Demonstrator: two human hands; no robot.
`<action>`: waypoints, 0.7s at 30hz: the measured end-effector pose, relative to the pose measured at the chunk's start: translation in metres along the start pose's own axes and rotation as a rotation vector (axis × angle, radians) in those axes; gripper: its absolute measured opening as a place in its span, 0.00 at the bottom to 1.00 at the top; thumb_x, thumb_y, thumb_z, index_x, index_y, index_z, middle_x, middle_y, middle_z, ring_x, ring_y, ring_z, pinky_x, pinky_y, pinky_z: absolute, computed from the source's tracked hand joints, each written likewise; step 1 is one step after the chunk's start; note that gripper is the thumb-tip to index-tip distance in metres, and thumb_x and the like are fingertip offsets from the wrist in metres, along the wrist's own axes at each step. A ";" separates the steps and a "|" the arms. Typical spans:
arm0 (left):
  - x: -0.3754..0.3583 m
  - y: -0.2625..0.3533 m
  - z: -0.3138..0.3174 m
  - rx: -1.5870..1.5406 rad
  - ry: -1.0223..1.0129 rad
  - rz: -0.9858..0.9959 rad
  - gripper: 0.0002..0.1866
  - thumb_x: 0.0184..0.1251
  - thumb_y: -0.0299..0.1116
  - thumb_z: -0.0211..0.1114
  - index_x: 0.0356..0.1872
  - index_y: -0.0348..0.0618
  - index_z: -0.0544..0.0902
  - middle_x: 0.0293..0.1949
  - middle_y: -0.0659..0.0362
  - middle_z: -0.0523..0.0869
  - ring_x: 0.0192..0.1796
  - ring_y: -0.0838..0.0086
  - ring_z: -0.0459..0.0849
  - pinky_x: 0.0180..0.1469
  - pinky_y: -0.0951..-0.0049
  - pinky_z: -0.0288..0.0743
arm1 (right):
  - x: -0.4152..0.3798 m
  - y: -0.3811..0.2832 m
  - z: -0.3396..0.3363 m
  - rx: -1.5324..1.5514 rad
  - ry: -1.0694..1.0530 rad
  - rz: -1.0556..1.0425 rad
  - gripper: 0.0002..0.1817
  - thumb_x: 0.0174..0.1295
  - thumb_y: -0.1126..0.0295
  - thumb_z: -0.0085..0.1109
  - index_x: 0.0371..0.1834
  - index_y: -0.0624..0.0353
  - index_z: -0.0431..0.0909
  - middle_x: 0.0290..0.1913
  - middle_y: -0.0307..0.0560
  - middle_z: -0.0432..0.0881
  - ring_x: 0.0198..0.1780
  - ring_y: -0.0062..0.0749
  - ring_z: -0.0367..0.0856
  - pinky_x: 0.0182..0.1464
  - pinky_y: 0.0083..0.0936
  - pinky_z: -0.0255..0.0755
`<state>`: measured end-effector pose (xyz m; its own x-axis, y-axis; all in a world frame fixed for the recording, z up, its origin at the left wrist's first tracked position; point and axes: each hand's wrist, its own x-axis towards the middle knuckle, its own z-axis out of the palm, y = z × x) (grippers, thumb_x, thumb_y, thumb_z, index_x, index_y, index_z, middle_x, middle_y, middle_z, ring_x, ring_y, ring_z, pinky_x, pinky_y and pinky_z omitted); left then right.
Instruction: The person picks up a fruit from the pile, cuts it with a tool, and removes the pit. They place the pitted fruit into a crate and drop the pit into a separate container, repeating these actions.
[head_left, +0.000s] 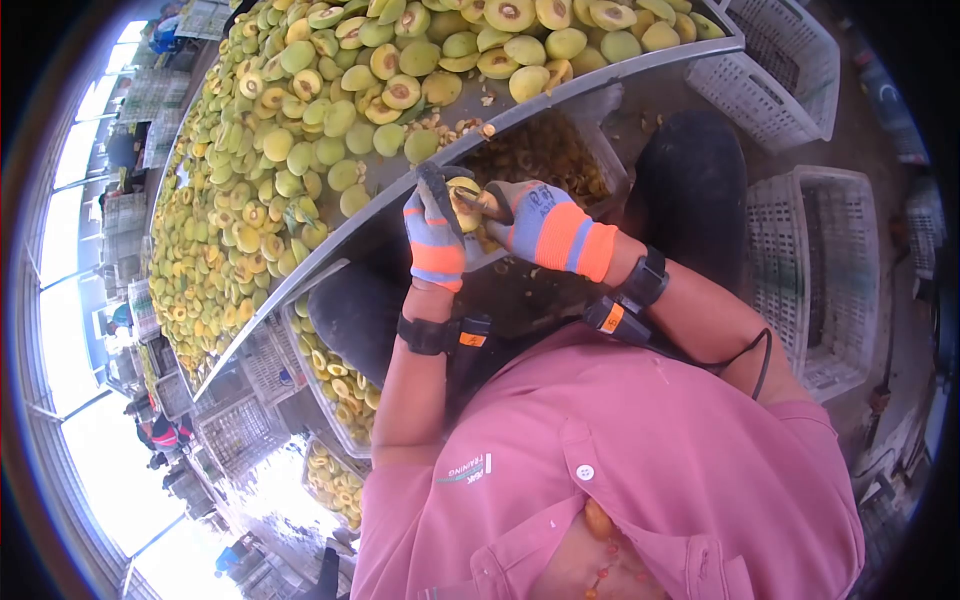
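My left hand (434, 228), in a grey and orange glove, is closed around a yellow-green peach half (465, 190) above the table's near edge. My right hand (548, 226), gloved the same way, grips a small dark hand tool (492, 205) whose end meets the cut face of the fruit. The tool's exact shape is mostly hidden by the fingers. Beyond my hands, a heap of halved peaches (330, 120) covers the metal-edged table (600, 78), some showing reddish-brown pit hollows.
Below my hands, a bin holds brown pits and scraps (545, 150). White plastic crates (815, 280) stand at the right, another crate (765, 75) at the upper right. A crate of peach pieces (340, 385) sits beside my leg. Other people (165, 432) are at far left.
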<state>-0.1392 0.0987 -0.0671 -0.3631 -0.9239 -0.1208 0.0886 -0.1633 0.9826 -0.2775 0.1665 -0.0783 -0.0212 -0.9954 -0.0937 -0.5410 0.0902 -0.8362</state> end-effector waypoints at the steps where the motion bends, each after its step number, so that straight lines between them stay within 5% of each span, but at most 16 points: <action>1: 0.001 -0.002 -0.001 0.013 -0.012 -0.005 0.23 0.78 0.48 0.48 0.42 0.36 0.81 0.38 0.61 0.84 0.38 0.79 0.78 0.42 0.77 0.73 | 0.000 -0.001 -0.001 -0.019 -0.027 0.029 0.13 0.59 0.61 0.57 0.40 0.59 0.75 0.33 0.61 0.82 0.39 0.58 0.80 0.41 0.42 0.74; 9: 0.013 -0.018 -0.012 0.198 0.037 -0.150 0.21 0.78 0.45 0.48 0.42 0.37 0.81 0.31 0.60 0.84 0.31 0.77 0.77 0.34 0.75 0.71 | 0.000 0.003 0.004 -0.159 -0.088 -0.033 0.14 0.58 0.63 0.55 0.41 0.61 0.76 0.34 0.58 0.84 0.39 0.52 0.84 0.42 0.40 0.77; 12: 0.024 -0.027 -0.028 0.613 -0.074 -0.326 0.20 0.78 0.44 0.49 0.42 0.36 0.81 0.29 0.54 0.82 0.28 0.71 0.77 0.32 0.72 0.72 | -0.009 0.008 -0.001 -0.242 -0.145 -0.099 0.13 0.55 0.66 0.55 0.40 0.61 0.77 0.36 0.59 0.83 0.40 0.54 0.83 0.42 0.41 0.76; 14: 0.027 -0.039 -0.049 0.862 -0.420 0.004 0.21 0.77 0.46 0.50 0.45 0.35 0.80 0.28 0.50 0.81 0.27 0.66 0.78 0.31 0.70 0.72 | -0.011 0.010 -0.001 -0.234 -0.272 -0.044 0.15 0.58 0.61 0.58 0.39 0.62 0.77 0.36 0.60 0.83 0.42 0.55 0.81 0.43 0.42 0.74; 16: 0.034 -0.052 -0.050 0.769 -0.413 -0.416 0.21 0.76 0.45 0.52 0.50 0.35 0.80 0.29 0.52 0.81 0.30 0.69 0.80 0.34 0.70 0.75 | -0.011 0.016 -0.002 -0.160 -0.352 0.017 0.16 0.56 0.60 0.59 0.37 0.64 0.78 0.34 0.59 0.83 0.40 0.53 0.82 0.42 0.41 0.74; 18: 0.015 -0.010 -0.024 0.564 -0.333 -0.374 0.20 0.76 0.43 0.52 0.53 0.36 0.80 0.33 0.54 0.82 0.34 0.73 0.81 0.38 0.72 0.76 | -0.007 0.024 -0.003 -0.015 -0.370 0.088 0.15 0.52 0.65 0.58 0.35 0.66 0.81 0.30 0.57 0.84 0.33 0.48 0.84 0.37 0.37 0.77; 21: 0.003 -0.005 -0.023 0.445 -0.271 0.027 0.18 0.73 0.38 0.57 0.54 0.35 0.78 0.41 0.55 0.84 0.41 0.71 0.83 0.45 0.73 0.77 | -0.004 0.014 -0.016 0.433 -0.412 0.347 0.16 0.50 0.64 0.60 0.32 0.70 0.80 0.24 0.51 0.82 0.25 0.39 0.82 0.29 0.33 0.75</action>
<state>-0.1197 0.0889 -0.0752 -0.5987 -0.7933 -0.1112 -0.2799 0.0772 0.9569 -0.2985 0.1711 -0.0810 0.2350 -0.8205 -0.5212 -0.1746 0.4919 -0.8530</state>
